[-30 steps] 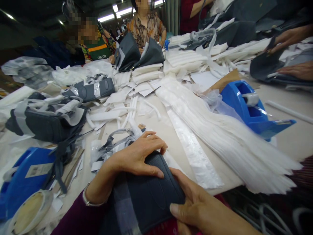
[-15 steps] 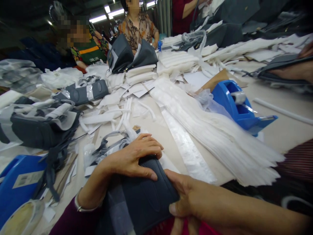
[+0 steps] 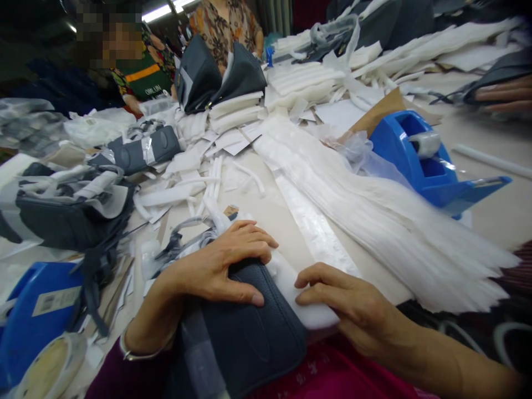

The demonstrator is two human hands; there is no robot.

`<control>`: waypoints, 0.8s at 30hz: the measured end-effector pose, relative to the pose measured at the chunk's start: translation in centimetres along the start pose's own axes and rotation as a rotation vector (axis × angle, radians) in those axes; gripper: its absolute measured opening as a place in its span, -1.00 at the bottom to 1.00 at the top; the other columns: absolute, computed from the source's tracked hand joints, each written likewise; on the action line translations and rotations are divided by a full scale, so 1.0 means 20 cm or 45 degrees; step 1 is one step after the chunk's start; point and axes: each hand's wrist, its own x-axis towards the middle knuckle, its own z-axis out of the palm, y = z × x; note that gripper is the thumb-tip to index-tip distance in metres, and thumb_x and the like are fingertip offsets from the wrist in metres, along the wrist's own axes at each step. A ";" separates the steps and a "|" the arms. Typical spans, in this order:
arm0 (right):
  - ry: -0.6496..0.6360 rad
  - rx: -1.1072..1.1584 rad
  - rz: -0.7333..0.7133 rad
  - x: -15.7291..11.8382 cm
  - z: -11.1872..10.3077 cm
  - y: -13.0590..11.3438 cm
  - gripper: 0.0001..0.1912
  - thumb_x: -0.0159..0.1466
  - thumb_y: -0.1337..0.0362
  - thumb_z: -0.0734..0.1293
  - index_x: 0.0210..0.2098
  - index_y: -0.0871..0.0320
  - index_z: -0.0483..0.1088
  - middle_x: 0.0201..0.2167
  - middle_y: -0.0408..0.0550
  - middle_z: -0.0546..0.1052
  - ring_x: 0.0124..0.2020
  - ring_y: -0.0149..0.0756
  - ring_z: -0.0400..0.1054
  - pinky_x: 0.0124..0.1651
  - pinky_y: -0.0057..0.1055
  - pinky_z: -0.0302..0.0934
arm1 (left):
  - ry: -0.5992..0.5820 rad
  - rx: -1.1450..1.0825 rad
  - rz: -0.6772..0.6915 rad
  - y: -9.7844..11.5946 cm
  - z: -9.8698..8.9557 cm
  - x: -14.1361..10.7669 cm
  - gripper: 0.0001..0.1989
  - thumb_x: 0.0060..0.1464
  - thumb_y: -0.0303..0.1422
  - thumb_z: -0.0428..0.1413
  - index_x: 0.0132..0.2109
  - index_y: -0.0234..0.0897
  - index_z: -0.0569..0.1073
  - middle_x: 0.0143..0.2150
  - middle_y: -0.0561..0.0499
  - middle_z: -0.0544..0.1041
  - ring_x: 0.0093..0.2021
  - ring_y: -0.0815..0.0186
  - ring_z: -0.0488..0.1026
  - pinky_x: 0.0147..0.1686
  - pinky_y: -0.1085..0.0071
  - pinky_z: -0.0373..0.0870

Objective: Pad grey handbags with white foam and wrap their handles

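Note:
A dark blue-grey bag point(image 3: 253, 332) lies at the table's near edge, with clear tape around its left part. My left hand point(image 3: 228, 260) is wrapped over the bag's upper end, thumb on its near face and fingers over the far side. Just right of the bag, my right hand point(image 3: 353, 299) pinches a white foam piece point(image 3: 311, 313) that lies along the bag's right side. Grey straps point(image 3: 187, 238) in wrapping are behind my left hand.
White foam sheets point(image 3: 353, 205) stretch across the middle. A blue tape dispenser point(image 3: 415, 149) stands at right, another blue dispenser point(image 3: 41, 316) at left beside a tape roll point(image 3: 52, 366). Wrapped bags point(image 3: 75, 210) lie left. People are across the table; another person's hand point(image 3: 507, 94) is far right.
My right hand has left the bag's right edge and now grips white foam beside it. My left hand stays on the bag. The view has shifted slightly.

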 end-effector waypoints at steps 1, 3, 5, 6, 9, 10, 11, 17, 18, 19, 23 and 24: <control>0.060 0.072 0.027 0.01 0.03 -0.01 -0.59 0.16 0.60 0.10 -0.16 0.13 0.40 -0.19 -0.03 0.43 -0.19 -0.40 0.36 -0.17 -0.51 0.25 | -0.008 -0.016 0.000 0.00 0.00 0.00 -0.61 0.00 -0.09 0.21 -0.12 -0.22 0.34 0.17 -0.11 0.36 0.20 0.13 0.21 0.32 0.11 -0.23; 0.193 0.189 0.119 0.03 0.08 -0.02 -0.63 0.18 0.58 0.13 -0.20 0.10 0.42 -0.31 -0.11 0.43 -0.30 -0.44 0.35 -0.25 -0.54 0.22 | -0.015 -0.053 -0.004 0.00 -0.01 0.00 -0.60 -0.01 -0.09 0.22 -0.11 -0.22 0.34 0.17 -0.13 0.36 0.20 0.11 0.21 0.32 0.09 -0.24; 0.359 0.298 0.324 0.05 0.13 -0.03 -0.73 0.15 0.53 0.24 -0.24 0.09 0.41 -0.41 -0.19 0.42 -0.38 -0.46 0.33 -0.32 -0.56 0.20 | -0.014 -0.090 -0.020 0.00 -0.01 0.00 -0.59 -0.01 -0.09 0.22 -0.11 -0.21 0.34 0.17 -0.13 0.36 0.21 0.10 0.22 0.32 0.06 -0.25; 0.434 0.346 0.452 0.05 0.15 -0.04 -0.78 0.11 0.50 0.31 -0.28 0.09 0.40 -0.47 -0.24 0.40 -0.44 -0.47 0.30 -0.37 -0.57 0.17 | -0.020 -0.104 -0.033 0.00 -0.02 0.01 -0.59 -0.01 -0.09 0.22 -0.11 -0.21 0.34 0.17 -0.14 0.36 0.21 0.09 0.22 0.32 0.05 -0.25; 0.507 0.442 0.708 0.08 0.19 -0.04 -0.82 0.05 0.41 0.41 -0.50 0.12 0.29 -0.63 -0.31 0.26 -0.58 -0.51 0.15 -0.52 -0.56 0.04 | -0.059 -0.125 -0.061 0.00 -0.02 0.03 -0.60 -0.01 -0.08 0.21 -0.11 -0.20 0.35 0.18 -0.14 0.36 0.21 0.07 0.21 0.31 0.02 -0.27; 0.489 0.440 0.718 0.09 0.19 -0.04 -0.79 0.05 0.40 0.41 -0.56 0.13 0.26 -0.64 -0.31 0.24 -0.59 -0.51 0.12 -0.53 -0.55 0.00 | -0.074 -0.124 -0.071 0.01 -0.03 0.04 -0.60 -0.01 -0.07 0.21 -0.11 -0.20 0.36 0.18 -0.14 0.36 0.21 0.07 0.21 0.31 0.01 -0.27; 0.460 0.416 0.707 0.11 0.19 -0.03 -0.77 0.05 0.40 0.40 -0.58 0.14 0.24 -0.65 -0.30 0.23 -0.59 -0.52 0.11 -0.52 -0.54 -0.03 | -0.085 -0.121 -0.080 0.01 -0.03 0.05 -0.59 -0.01 -0.07 0.21 -0.11 -0.20 0.36 0.18 -0.14 0.36 0.21 0.06 0.21 0.30 0.01 -0.26; 0.275 0.092 0.707 0.28 0.16 -0.03 -0.80 -0.02 0.46 0.34 -0.66 0.17 0.23 -0.70 -0.26 0.25 -0.61 -0.48 0.12 -0.51 -0.46 -0.14 | -0.072 -0.118 -0.083 0.02 -0.02 0.07 -0.60 -0.02 -0.10 0.22 -0.11 -0.20 0.35 0.16 -0.12 0.35 0.19 0.08 0.23 0.30 0.06 -0.21; 0.277 0.091 0.682 0.31 0.16 -0.04 -0.81 0.00 0.47 0.31 -0.66 0.17 0.24 -0.70 -0.26 0.25 -0.62 -0.49 0.11 -0.51 -0.46 -0.14 | -0.061 -0.130 -0.073 0.02 -0.02 0.07 -0.60 -0.01 -0.10 0.22 -0.10 -0.20 0.35 0.16 -0.12 0.36 0.19 0.08 0.23 0.30 0.06 -0.19; 0.288 0.117 0.640 0.34 0.16 -0.04 -0.81 0.01 0.48 0.30 -0.65 0.17 0.24 -0.69 -0.26 0.26 -0.61 -0.49 0.12 -0.50 -0.46 -0.12 | -0.050 -0.145 -0.065 0.02 -0.02 0.07 -0.59 0.00 -0.09 0.21 -0.09 -0.21 0.35 0.15 -0.12 0.36 0.18 0.08 0.24 0.29 0.07 -0.18; 0.284 0.347 0.507 0.34 0.15 -0.03 -0.83 0.08 0.48 0.28 -0.58 0.14 0.30 -0.64 -0.28 0.29 -0.58 -0.51 0.14 -0.48 -0.49 -0.05 | 0.004 -0.173 -0.069 0.02 0.00 0.06 -0.59 -0.01 -0.06 0.19 -0.13 -0.23 0.34 0.08 -0.12 0.39 0.12 0.11 0.28 0.28 0.08 -0.14; 0.234 0.403 0.485 0.31 0.14 -0.02 -0.84 0.09 0.50 0.28 -0.52 0.13 0.34 -0.60 -0.28 0.31 -0.55 -0.50 0.17 -0.47 -0.50 -0.01 | 0.012 -0.159 -0.073 0.02 0.01 0.05 -0.59 -0.01 -0.06 0.20 -0.14 -0.23 0.34 0.07 -0.11 0.39 0.12 0.11 0.28 0.28 0.09 -0.14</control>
